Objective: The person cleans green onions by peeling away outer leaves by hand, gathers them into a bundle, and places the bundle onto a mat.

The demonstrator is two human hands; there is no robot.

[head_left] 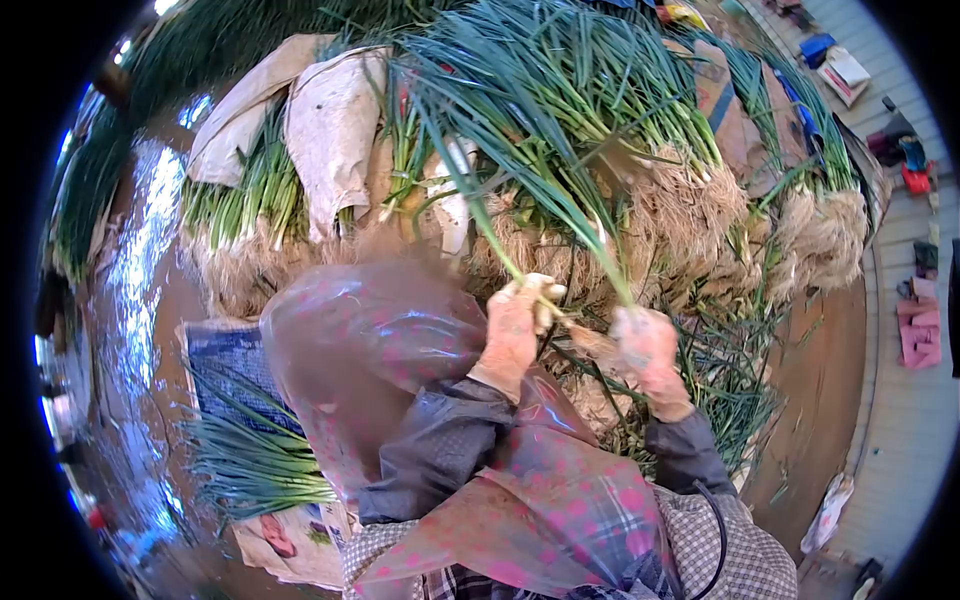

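Observation:
My left hand (pixel 514 328) is closed around the lower stem of a green onion (pixel 494 240). Its leaves slant up and to the left, and a tuft of roots (pixel 592 342) points toward my other hand. My right hand (pixel 648 352), slightly blurred, grips the lower end of a second green onion (pixel 606 258) whose leaves reach up over the heap. Just beyond both hands lies a large pile of green onions (pixel 570 90), their brown roots (pixel 690 205) facing me. Loose trimmed leaves (pixel 720 385) lie below and to the right of my right hand.
A bundle of green onions (pixel 260 450) rests at my left by a blue woven sheet (pixel 240 362). Pale sacks (pixel 335 125) partly cover more onions at the back left. Wet floor (pixel 140 300) stretches along the left side; a corrugated wall (pixel 900 400) stands at the right.

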